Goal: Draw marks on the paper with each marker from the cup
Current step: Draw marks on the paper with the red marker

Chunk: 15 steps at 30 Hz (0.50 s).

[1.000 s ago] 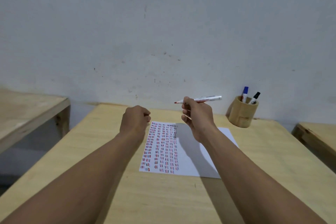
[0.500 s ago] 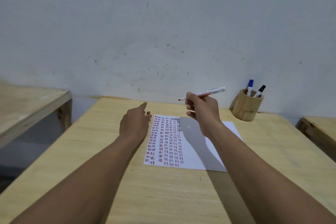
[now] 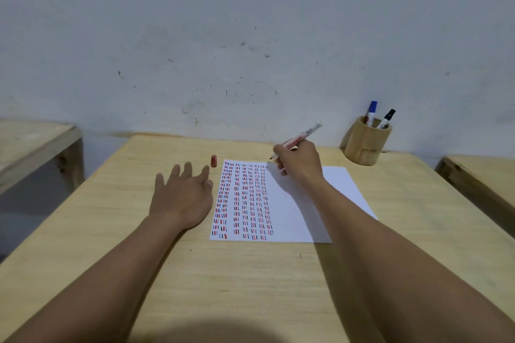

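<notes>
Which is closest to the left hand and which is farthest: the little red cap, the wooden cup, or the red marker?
1. Red cap: on the table just past the left hand's fingertips.
2. Red marker: across the paper, in the right hand.
3. Wooden cup: far right, by the wall.

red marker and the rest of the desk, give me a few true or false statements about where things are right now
1. The right hand holds the red marker with its tip at the top of the paper. True.
2. The red cap is on the marker. False: it stands on the table, left of the paper.
3. The left hand grips the cap. False: it is open and empty, near the cap.
4. The cup holds a blue marker and a black marker. True.
</notes>
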Available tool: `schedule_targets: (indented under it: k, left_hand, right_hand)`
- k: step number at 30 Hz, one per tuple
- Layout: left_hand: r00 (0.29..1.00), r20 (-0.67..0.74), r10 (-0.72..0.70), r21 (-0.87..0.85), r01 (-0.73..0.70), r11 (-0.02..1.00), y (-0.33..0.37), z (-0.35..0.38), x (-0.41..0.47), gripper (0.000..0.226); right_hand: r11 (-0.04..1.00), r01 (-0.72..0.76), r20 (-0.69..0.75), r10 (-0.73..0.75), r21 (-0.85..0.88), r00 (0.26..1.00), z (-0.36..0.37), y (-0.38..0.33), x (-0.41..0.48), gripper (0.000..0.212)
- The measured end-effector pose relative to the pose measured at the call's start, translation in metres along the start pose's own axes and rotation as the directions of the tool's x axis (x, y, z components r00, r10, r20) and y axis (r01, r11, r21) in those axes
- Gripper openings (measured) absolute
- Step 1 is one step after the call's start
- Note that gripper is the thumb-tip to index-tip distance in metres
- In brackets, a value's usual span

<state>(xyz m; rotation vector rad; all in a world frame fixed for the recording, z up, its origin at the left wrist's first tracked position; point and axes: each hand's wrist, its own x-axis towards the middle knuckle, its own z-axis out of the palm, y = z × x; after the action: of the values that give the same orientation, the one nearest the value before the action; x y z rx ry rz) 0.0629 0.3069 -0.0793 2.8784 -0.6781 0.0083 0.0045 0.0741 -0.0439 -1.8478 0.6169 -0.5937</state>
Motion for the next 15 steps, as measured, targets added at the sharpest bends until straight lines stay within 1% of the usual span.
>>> schedule_targets:
  k: [4,6,8,15]
  left_hand:
    - [0.999,0.039,0.004,0.000,-0.003,1.000,-0.001,0.000,-0.001,0.057]
    - [0.999,0.047,0.004,0.005,-0.004,1.000,-0.001,0.001,0.000,0.057]
    - [0.998,0.056,-0.001,0.008,0.000,1.000,0.000,0.000,-0.001,0.057]
    - [0.998,0.063,-0.001,0.018,0.000,1.000,0.001,0.000,-0.003,0.057]
  right_hand:
    - [0.998,0.009,-0.048,-0.013,-0.069,0.999,0.006,0.010,0.001,0.023]
    - [0.994,0.020,-0.047,-0.026,-0.111,0.999,0.007,0.012,0.001,0.020]
    - [0.989,0.029,-0.037,-0.035,-0.148,0.999,0.008,0.012,0.001,0.022]
    - [0.984,0.043,-0.037,-0.050,-0.171,0.998,0.010,0.017,0.003,0.024]
